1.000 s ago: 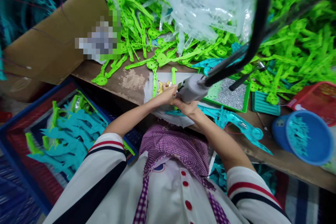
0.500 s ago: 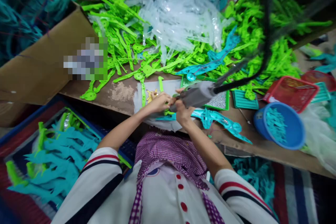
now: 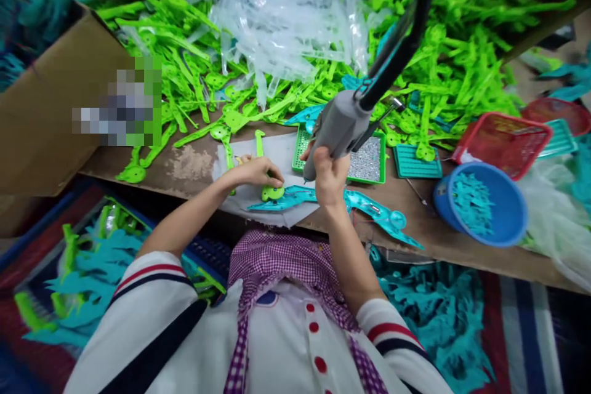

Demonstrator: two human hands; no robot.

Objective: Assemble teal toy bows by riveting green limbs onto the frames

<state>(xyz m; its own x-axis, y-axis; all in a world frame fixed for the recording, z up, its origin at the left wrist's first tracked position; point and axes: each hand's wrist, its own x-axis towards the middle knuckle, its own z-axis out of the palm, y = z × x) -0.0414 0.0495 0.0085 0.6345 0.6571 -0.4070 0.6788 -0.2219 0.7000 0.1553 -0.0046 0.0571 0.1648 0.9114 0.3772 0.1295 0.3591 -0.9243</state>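
Note:
My right hand (image 3: pixel 332 180) is wrapped round a grey electric screwdriver (image 3: pixel 339 120), its tip pointing down just above a blue-green plastic part (image 3: pixel 295 196). A black cable (image 3: pixel 418 18) runs up from the tool's top. To the left, my left hand (image 3: pixel 258 173) has its fingers closed at a small lime-green plastic piece (image 3: pixel 272 192) by that part's left end. Under them lies a grey cloth (image 3: pixel 286 157). Another lime-green strip (image 3: pixel 259 141) rests on the cloth beyond my left hand. Behind the screwdriver stands a green tray of small silvery screws (image 3: pixel 368 159).
Lime-green parts (image 3: pixel 180 68) and clear plastic pieces (image 3: pixel 286 24) are heaped along the back. At right stand a blue bucket (image 3: pixel 510 212), a red basket (image 3: pixel 512 141) and a teal tray (image 3: pixel 418 162). A cardboard box (image 3: pixel 50 86) bounds the left; a crate of parts (image 3: pixel 96 277) sits below.
The screwdriver has swung from a slanted pose beside my left fingers to a more upright one, apart from them. The view has shifted somewhat, and more of the blue-green part shows.

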